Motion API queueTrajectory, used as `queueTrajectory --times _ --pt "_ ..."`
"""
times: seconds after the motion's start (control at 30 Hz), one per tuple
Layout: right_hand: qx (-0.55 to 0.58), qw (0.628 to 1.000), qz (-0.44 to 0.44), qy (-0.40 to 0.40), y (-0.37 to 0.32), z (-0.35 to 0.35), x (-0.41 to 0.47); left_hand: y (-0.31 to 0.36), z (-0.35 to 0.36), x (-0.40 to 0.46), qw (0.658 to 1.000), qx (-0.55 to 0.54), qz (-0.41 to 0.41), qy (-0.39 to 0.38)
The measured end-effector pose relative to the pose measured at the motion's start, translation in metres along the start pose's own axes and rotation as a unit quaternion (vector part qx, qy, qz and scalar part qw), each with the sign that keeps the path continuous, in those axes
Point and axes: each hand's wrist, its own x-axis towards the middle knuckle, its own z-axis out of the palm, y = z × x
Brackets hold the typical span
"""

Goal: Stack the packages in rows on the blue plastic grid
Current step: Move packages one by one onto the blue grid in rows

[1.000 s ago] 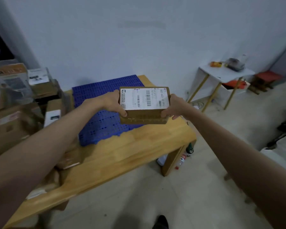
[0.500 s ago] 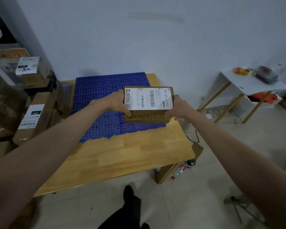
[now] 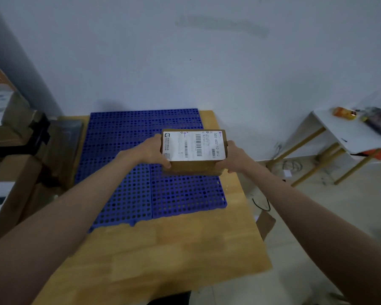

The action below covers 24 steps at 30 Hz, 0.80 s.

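Package [image 3: 194, 150], brown with white label up, gripped at left end by left hand [image 3: 151, 151], at right end by right hand [image 3: 234, 158]. Head view: carried over right-hand far part of blue plastic grid [image 3: 128, 172], whether touching or just above cannot be told. Grid on wooden table [image 3: 185, 243], otherwise bare of packages. Probably first placement, rows not yet begun. More boxes [image 3: 11, 190] piled at left, seemingly awaiting stacking.
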Motion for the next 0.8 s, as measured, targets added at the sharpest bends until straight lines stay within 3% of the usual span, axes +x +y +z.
queueTrajectory --times 0.4,0.67,0.8 --pt "0.02 1.0 -0.004 -0.016 -0.018 -0.002 0.14 -0.033 -0.029 0.123 0.997 -0.064 0.002 0.031" --pt "0.13 0.99 0.031 -0.033 -0.006 0.004 0.218 -0.043 -0.036 0.205 0.998 -0.044 -0.028 0.045" --pt "0.166 0.982 0.072 -0.062 0.014 0.029 0.229 -0.052 -0.017 0.237 0.998 -0.028 -0.059 0.01"
